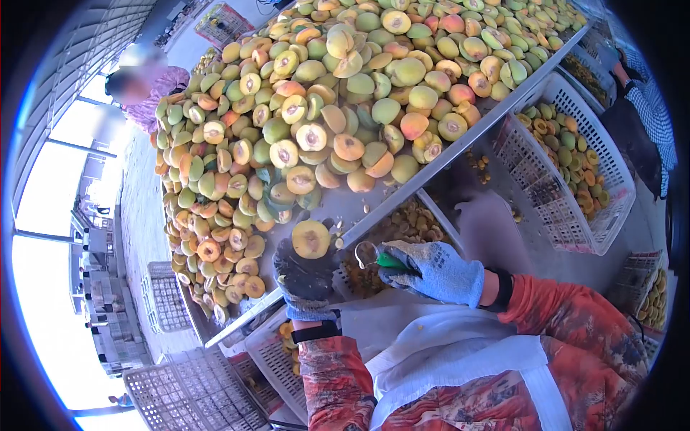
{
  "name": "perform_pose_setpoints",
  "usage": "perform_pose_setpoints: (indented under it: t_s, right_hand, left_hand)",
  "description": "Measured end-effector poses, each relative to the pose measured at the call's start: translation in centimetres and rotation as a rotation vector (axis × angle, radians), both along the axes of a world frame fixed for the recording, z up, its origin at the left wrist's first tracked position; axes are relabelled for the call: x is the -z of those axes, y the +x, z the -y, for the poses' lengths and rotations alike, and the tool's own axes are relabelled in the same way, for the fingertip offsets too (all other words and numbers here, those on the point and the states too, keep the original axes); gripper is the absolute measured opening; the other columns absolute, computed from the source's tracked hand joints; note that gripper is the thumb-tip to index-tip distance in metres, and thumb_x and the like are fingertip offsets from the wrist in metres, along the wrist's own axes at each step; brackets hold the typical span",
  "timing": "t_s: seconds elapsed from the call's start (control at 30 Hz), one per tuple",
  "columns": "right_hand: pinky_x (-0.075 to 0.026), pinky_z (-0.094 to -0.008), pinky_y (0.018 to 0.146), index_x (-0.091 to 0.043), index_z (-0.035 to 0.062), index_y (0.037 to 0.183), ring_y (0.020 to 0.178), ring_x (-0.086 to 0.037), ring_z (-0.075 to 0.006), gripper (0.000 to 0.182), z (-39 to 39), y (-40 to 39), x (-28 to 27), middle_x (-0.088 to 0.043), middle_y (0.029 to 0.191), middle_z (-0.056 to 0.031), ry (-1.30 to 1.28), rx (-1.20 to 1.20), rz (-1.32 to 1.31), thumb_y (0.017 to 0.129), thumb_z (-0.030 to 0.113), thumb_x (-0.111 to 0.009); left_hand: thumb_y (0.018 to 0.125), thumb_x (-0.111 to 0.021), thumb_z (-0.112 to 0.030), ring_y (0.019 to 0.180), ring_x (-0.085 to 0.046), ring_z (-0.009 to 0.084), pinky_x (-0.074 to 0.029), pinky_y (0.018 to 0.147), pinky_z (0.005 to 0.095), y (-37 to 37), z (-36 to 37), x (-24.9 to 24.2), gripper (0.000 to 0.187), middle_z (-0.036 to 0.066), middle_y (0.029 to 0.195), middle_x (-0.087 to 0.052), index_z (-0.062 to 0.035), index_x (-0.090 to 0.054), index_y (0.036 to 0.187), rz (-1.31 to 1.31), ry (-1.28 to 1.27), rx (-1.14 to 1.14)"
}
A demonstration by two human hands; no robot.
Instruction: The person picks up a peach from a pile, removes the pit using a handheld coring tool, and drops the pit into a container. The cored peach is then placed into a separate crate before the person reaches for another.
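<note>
A halved fruit (pixel 310 239), its cut face up, rests in the fingers of my left hand (pixel 307 276), which wears a dark, wet-looking glove over the table's near edge. Just to the right, my right hand (pixel 438 273), in a blue-grey glove, is closed round a green-handled tool (pixel 392 263) with a looped metal end. The loop is beside the fruit, apart from it. Beyond both hands, a large heap of green and orange fruit (pixel 316 108), many of them halved, covers the metal table (pixel 460 147).
Below the table edge lies a bin of cut pieces (pixel 410 224). White crates stand at the right (pixel 600 237) and lower left (pixel 190 395). A person in pink (pixel 169 82) is at the far left; another person's checked sleeve (pixel 650 118) shows at the upper right.
</note>
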State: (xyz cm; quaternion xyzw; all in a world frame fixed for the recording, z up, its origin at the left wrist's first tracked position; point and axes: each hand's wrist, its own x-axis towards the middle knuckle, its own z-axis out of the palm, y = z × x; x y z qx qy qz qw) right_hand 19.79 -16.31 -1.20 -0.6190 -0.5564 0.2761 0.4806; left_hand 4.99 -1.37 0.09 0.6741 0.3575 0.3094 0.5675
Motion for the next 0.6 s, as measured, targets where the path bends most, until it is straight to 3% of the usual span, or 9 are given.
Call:
perform_pose_setpoints:
  t_s: [0.03, 0.07, 0.13, 0.17, 0.27, 0.43, 0.53, 0.6]
  right_hand:
    - [-0.046, -0.0388, 0.061, -0.053, 0.0052, 0.098, 0.069, -0.059, -0.0331, 0.028, -0.2, -0.5, -0.6, -0.060, 0.079, -0.0159, 0.015, -0.018, 0.052, 0.081, 0.026, -0.058]
    - [-0.046, -0.0388, 0.061, -0.053, 0.0052, 0.098, 0.069, -0.059, -0.0331, 0.028, -0.5, -1.0, -1.2, -0.060, 0.079, -0.0159, 0.017, -0.031, 0.060, 0.081, 0.026, -0.058]
    - [-0.045, -0.0391, 0.056, -0.052, 0.0050, 0.091, 0.063, -0.058, -0.0331, 0.024, -0.7, -1.7, -2.2, -0.059, 0.074, -0.0158, -0.039, -0.094, 0.172, 0.081, 0.026, -0.058]
    - [-0.045, -0.0394, 0.054, -0.051, 0.0049, 0.089, 0.061, -0.057, -0.0330, 0.024, -0.7, -2.0, -2.7, -0.058, 0.071, -0.0155, -0.037, -0.092, 0.203, 0.081, 0.027, -0.058]
    - [-0.045, -0.0393, 0.053, -0.051, 0.0051, 0.088, 0.060, -0.057, -0.0327, 0.024, -0.4, -2.9, -2.7, -0.057, 0.069, -0.0147, 0.090, -0.012, 0.263, 0.081, 0.027, -0.059]
    - [-0.045, -0.0392, 0.052, -0.052, 0.0053, 0.090, 0.059, -0.057, -0.0328, 0.024, 0.5, -3.1, -3.3, -0.057, 0.069, -0.0142, 0.058, -0.032, 0.309, 0.081, 0.026, -0.058]
    - [-0.045, -0.0387, 0.051, -0.052, 0.0050, 0.093, 0.057, -0.057, -0.0308, 0.024, 0.9, -3.7, -2.8, -0.057, 0.068, -0.0140, 0.091, -0.062, 0.212, 0.082, 0.026, -0.058]
    - [-0.044, -0.0381, 0.051, -0.053, 0.0049, 0.094, 0.055, -0.057, -0.0285, 0.025, 1.1, -4.0, -3.1, -0.057, 0.067, -0.0137, 0.129, -0.069, 0.130, 0.083, 0.026, -0.057]
  left_hand:
    - [0.077, -0.064, -0.020, 0.091, -0.057, 0.0213, -0.050, 0.074, 0.0310, -0.3, 0.8, 0.0, 0.046, 0.009, 0.094, -0.059, -0.0006, -0.047, 0.115, 0.307, -0.306, -0.035]
    - [0.077, -0.064, -0.020, 0.091, -0.057, 0.0213, -0.050, 0.074, 0.0310, -0.6, 1.4, -0.3, 0.046, 0.009, 0.094, -0.059, -0.0006, -0.047, 0.115, 0.317, -0.303, -0.046]
    - [0.083, -0.057, -0.030, 0.096, -0.055, 0.0218, -0.050, 0.076, 0.0327, -1.0, 2.7, -0.8, 0.048, 0.011, 0.099, -0.057, -0.0012, -0.044, 0.119, 0.535, -0.748, -0.105]
    - [0.087, -0.049, -0.037, 0.095, -0.055, 0.0222, -0.050, 0.076, 0.0344, -1.1, 3.0, -0.3, 0.049, 0.013, 0.104, -0.055, -0.0004, -0.043, 0.120, 0.548, -0.752, -0.074]
    - [0.088, -0.048, -0.037, 0.095, -0.056, 0.0222, -0.049, 0.078, 0.0347, -1.2, 4.6, -1.7, 0.050, 0.013, 0.105, -0.054, 0.0002, -0.043, 0.120, 0.468, -0.669, -0.027]
    - [0.089, -0.046, -0.032, 0.093, -0.056, 0.0216, -0.048, 0.081, 0.0338, -0.9, 5.9, -2.2, 0.044, 0.013, 0.108, -0.054, 0.0012, -0.047, 0.117, 0.521, -0.638, -0.077]
    - [0.089, -0.046, -0.029, 0.094, -0.055, 0.0200, -0.047, 0.081, 0.0325, -0.8, 6.7, -2.4, 0.039, 0.012, 0.108, -0.055, 0.0024, -0.052, 0.112, 0.420, -0.454, -0.100]
    - [0.089, -0.047, -0.027, 0.092, -0.055, 0.0179, -0.046, 0.081, 0.0309, -0.5, 8.1, -3.0, 0.037, 0.011, 0.105, -0.057, 0.0033, -0.055, 0.107, 0.392, -0.194, -0.195]
